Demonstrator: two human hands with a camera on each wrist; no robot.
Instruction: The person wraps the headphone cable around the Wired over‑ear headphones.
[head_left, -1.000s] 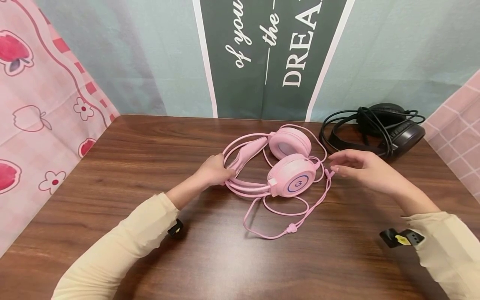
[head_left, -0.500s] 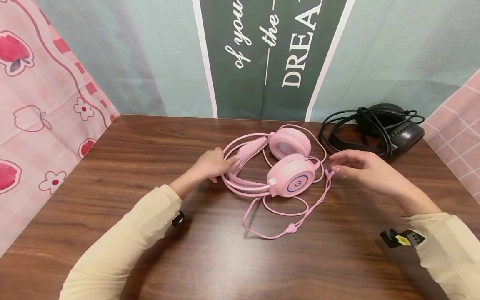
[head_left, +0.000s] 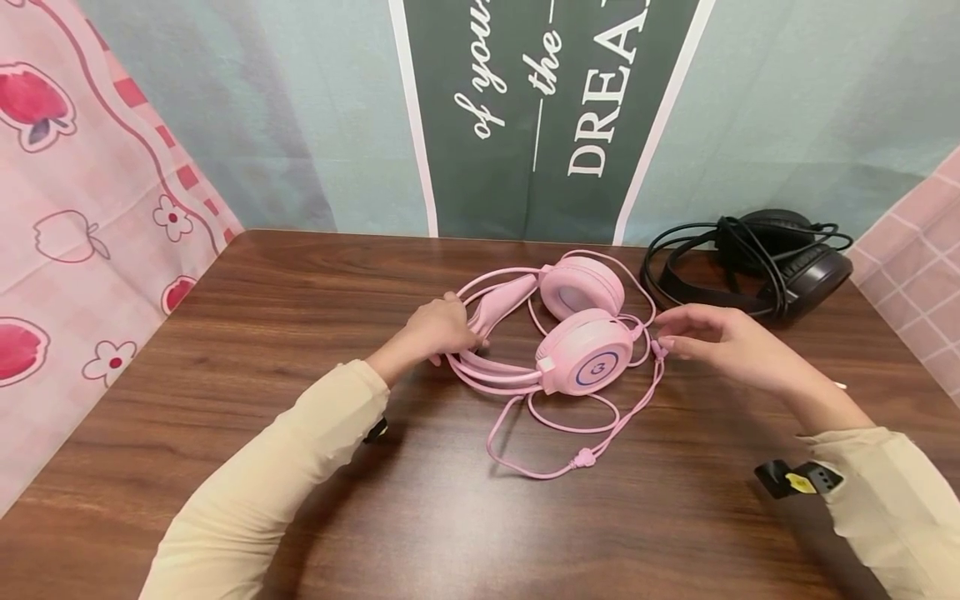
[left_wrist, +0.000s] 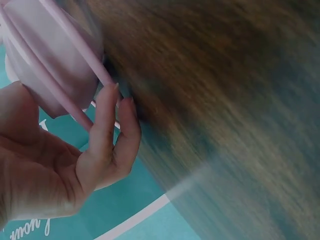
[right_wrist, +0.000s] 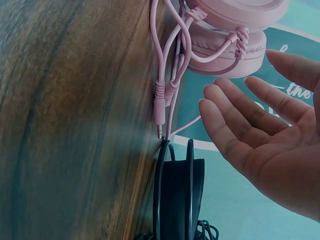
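Pink headphones (head_left: 585, 354) with a round logo on the near ear cup lie on their side on the brown table. My left hand (head_left: 442, 327) is at their headband, at the left end. In the left wrist view, its fingers (left_wrist: 102, 125) curl at the thin pink tubes (left_wrist: 60, 92), with the thumb on the padded strap's side. My right hand (head_left: 708, 333) hovers right of the ear cups with fingers loosely bent and nothing in them. The pink cable's plugs (right_wrist: 159, 111) hang close by, below the fingertips in the head view.
Black headphones (head_left: 802, 271) with a bundled black cable lie at the back right of the table (head_left: 337, 275), just beyond my right hand. Loops of pink cable (head_left: 551, 477) spread in front of the pink ear cups. A printed cloth (head_left: 352, 150) hangs behind the table.
My left hand has shifted its hold along the headband, moving a little right and onto the padded strap. My right hand and the pink headphones stay nearly in place.
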